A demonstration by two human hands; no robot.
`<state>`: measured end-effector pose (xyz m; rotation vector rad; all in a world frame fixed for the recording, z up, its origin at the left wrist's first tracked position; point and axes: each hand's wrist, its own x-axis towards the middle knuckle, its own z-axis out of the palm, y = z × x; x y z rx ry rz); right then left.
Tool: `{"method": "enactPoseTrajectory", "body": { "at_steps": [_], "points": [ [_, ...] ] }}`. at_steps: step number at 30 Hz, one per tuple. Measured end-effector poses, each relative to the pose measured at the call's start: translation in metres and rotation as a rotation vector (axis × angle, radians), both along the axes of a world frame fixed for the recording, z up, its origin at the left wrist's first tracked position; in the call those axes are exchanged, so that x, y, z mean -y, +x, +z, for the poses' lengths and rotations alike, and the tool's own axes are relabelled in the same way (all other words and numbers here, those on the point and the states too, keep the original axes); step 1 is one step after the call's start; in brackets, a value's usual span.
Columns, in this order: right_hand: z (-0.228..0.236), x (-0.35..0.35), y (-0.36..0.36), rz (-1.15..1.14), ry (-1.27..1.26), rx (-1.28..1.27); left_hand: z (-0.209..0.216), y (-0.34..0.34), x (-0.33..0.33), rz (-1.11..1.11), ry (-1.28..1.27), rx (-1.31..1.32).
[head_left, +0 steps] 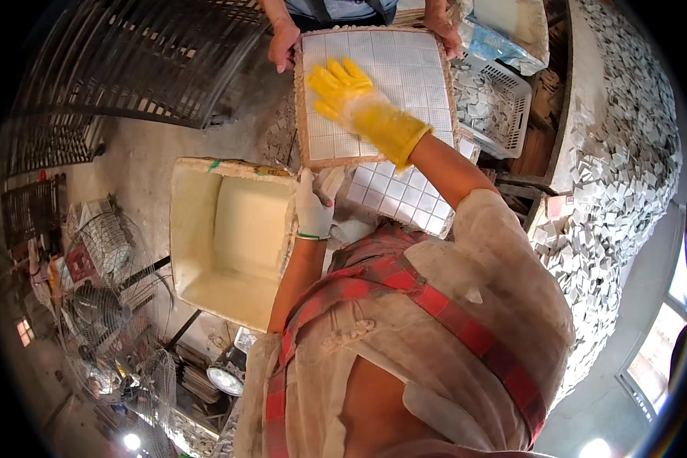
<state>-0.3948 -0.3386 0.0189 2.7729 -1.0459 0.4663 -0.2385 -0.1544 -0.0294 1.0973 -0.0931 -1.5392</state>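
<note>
My right hand (359, 99), in a yellow rubber glove, lies flat with fingers spread on a square board of white mosaic tiles (404, 61). The tiles seem covered by a fine mesh, and the board's brown edge is crusted. In a white glove, my left hand (313, 204) is closed at the board's near left corner; part of its fingers is hidden. At the far corners another person's left hand (444, 34) and right hand (282, 44) support the same board. Below it, partly covered, sits a second panel of larger white tiles (397, 195).
To the left stands a deep cream-coloured tub (237, 229) with a crusted rim. A white plastic crate (496, 99) of loose tiles is at the right, beside a long heap of tile pieces (611, 168). Wire-caged fans (99, 305) stand left; dark slatted racks (153, 53) rise behind.
</note>
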Motion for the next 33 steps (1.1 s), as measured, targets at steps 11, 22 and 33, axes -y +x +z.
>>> {"method": "enactPoseTrajectory", "body": {
  "at_steps": [11, 22, 33],
  "points": [
    [0.025, 0.027, -0.013, 0.021, 1.377, 0.567, 0.002, 0.012, -0.003, -0.084, -0.268, -0.075],
    [0.012, 0.059, -0.079, 0.109, 0.543, 0.249, 0.024, 0.005, -0.005, -0.011, -0.231, 0.006],
    [-0.048, -0.001, -0.192, 0.258, 1.245, 0.54, 0.071, -0.003, 0.016, 0.249, 0.143, -0.088]
  ]
}}
